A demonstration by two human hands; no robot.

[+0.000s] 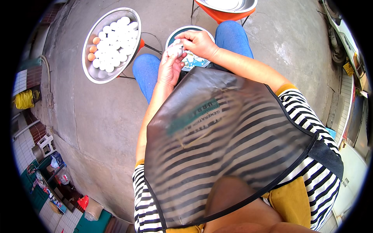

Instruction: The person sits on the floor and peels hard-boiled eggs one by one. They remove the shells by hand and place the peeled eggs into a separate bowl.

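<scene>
My left hand [170,65] holds a white egg [175,51] above a round basin [190,28] between my knees. My right hand [199,43] touches the upper side of what my left hand holds, its thumb and fingertips pinching there; a second whitish piece shows at these fingers, and I cannot tell if it is shell or another egg. White shell pieces [192,59] lie in the basin on a blue-green bottom. To the left, a large metal bowl [87,74] holds many white eggs [116,45] and several brown eggs [91,49] along its left side.
Another metal basin [247,6] stands on an orange support [221,17] with dark legs beyond my right knee. The left bowl also rests on a stand with thin legs [153,48]. Concrete floor [107,122] surrounds me. A parked vehicle [339,23] is at the right edge; household items line the left wall.
</scene>
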